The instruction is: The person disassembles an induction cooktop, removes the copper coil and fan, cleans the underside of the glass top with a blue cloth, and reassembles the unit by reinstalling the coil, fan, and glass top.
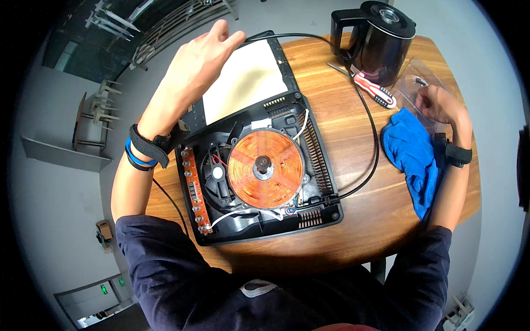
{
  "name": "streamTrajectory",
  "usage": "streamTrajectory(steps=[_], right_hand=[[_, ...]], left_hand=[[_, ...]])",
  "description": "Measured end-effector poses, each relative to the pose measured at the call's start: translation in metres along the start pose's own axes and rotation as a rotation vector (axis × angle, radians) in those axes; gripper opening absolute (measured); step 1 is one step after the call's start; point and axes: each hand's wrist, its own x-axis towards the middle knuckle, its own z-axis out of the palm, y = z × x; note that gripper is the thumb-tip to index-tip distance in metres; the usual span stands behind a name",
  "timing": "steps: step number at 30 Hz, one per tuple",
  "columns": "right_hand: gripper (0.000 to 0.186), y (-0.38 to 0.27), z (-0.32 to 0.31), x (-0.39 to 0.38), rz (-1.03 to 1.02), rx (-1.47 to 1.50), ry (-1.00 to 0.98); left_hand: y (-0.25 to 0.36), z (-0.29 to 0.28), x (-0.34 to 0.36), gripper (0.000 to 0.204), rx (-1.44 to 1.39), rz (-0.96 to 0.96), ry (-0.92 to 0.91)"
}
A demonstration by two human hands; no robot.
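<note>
An opened induction cooker base (259,234) lies on the table before me, its round copper coil (245,185) exposed. Behind it is a black-framed panel with a pale inner face (243,83). My left hand (201,58) is over that panel's far left corner, fingers bent; the black power cord (375,132) runs up to them. What they grip is hidden. At the right, my right hand (439,105) has its fingers curled together over a clear plastic bag (411,74) holding small dark pieces, perhaps screws. Anything pinched there is too small to make out.
A black kettle (381,49) stands at the far right of the wooden table (353,226). Beside it lies a red-and-white-handled screwdriver (375,91). A blue cloth (408,149) is bunched near my right wrist. The cord loops across the tabletop.
</note>
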Motion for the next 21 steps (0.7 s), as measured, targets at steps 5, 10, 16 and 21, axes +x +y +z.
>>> streamTrajectory(steps=[5,10,16,21], right_hand=[[0.017,-0.014,-0.011,-0.002,0.102,0.089,-0.056],[0.016,-0.014,-0.01,-0.007,0.014,0.024,0.006],[0.016,-0.018,-0.009,-0.008,0.048,-0.002,0.044],[0.021,0.001,-0.007,0.003,0.201,0.308,-0.042]], left_hand=[[0.033,-0.016,0.008,0.026,-0.277,0.019,-0.092],[0.068,-0.028,0.017,0.025,-0.453,0.094,-0.062],[0.096,-0.034,0.035,0.023,-0.527,0.187,0.017],[0.118,-0.013,0.047,0.033,-0.673,0.271,-0.015]])
